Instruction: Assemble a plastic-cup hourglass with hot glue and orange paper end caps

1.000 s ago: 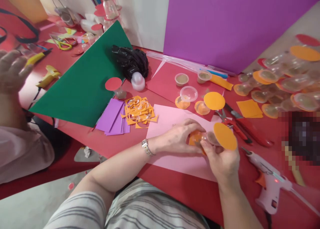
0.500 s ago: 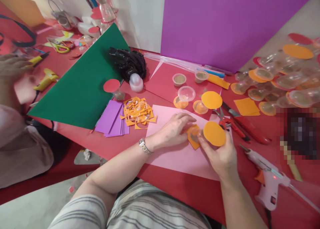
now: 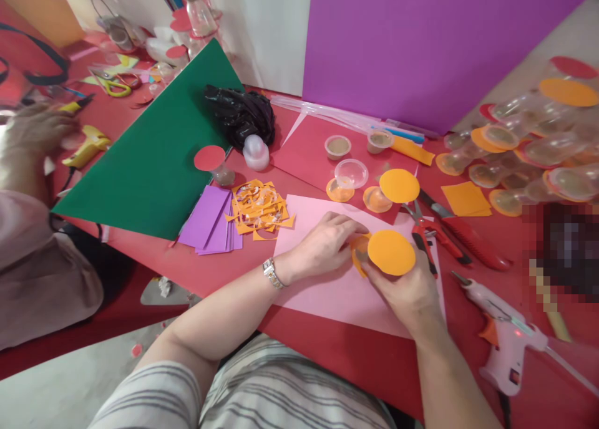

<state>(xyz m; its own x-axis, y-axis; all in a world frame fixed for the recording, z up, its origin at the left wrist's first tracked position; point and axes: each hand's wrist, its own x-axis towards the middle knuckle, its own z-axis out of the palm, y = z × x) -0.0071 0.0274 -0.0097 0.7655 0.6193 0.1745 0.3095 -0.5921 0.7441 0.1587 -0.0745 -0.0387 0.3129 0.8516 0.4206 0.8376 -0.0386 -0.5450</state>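
My right hand (image 3: 412, 292) is wrapped round a small hourglass made of clear plastic cups, with a round orange paper disc (image 3: 392, 252) on its near end. An orange paper piece (image 3: 359, 254) is at the hourglass's other end. The fingers of my left hand (image 3: 327, 245) are bent round the edge of that orange piece; their tips are partly hidden. Both hands are over a pink sheet (image 3: 322, 298). Just beyond stands another hourglass with an orange disc (image 3: 399, 186) on top.
Orange paper scraps (image 3: 259, 211) and purple cards (image 3: 210, 223) lie left. Red pliers (image 3: 425, 232), a cutter (image 3: 468, 236) and a glue gun (image 3: 503, 335) lie right. Several hourglasses (image 3: 528, 148) are stacked back right. A green board (image 3: 159, 148) stands before another person's hand (image 3: 37, 130).
My right hand has tipped the hourglass and moved it slightly left, toward my left hand. The orange piece has turned more edge-on, and my left fingers have closed on it.
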